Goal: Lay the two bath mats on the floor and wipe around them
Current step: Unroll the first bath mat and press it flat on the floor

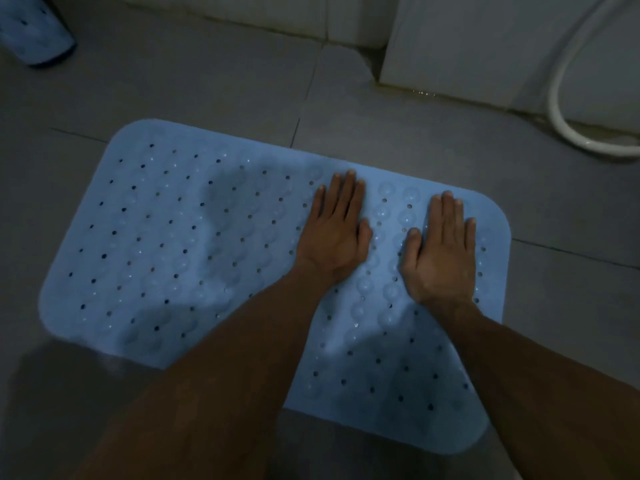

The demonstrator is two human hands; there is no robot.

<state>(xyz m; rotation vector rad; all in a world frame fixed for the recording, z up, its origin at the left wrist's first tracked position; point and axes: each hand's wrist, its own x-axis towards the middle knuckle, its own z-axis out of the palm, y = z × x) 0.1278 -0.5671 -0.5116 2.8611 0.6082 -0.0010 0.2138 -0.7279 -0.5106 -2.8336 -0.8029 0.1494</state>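
Mat in hand: we see one light-blue perforated bath mat [194, 237] spread on the grey tiled floor [207, 84], long axis running left to right.
Second mat: a blue rolled object [34, 32] lies at the far left corner (probably the other mat; too dim to confirm).
Left hand [334, 233]: flat, fingers straight, palm pressing the mat near its middle; grasping nothing.
Right hand [441, 251]: flat likewise, pressing just beside the left, toward the right end.
Risk: we judge the raised ripples left of the hands may stay unseated if pressing stops here, leaving the mat free to slide.
Risk: water glints near the white fixture [450, 46]; wet tile could weaken suction.
Edges: the far edge lies near the fixture and the white hose [561, 109].
Open room: bare tile shows left of the mat and beyond it.
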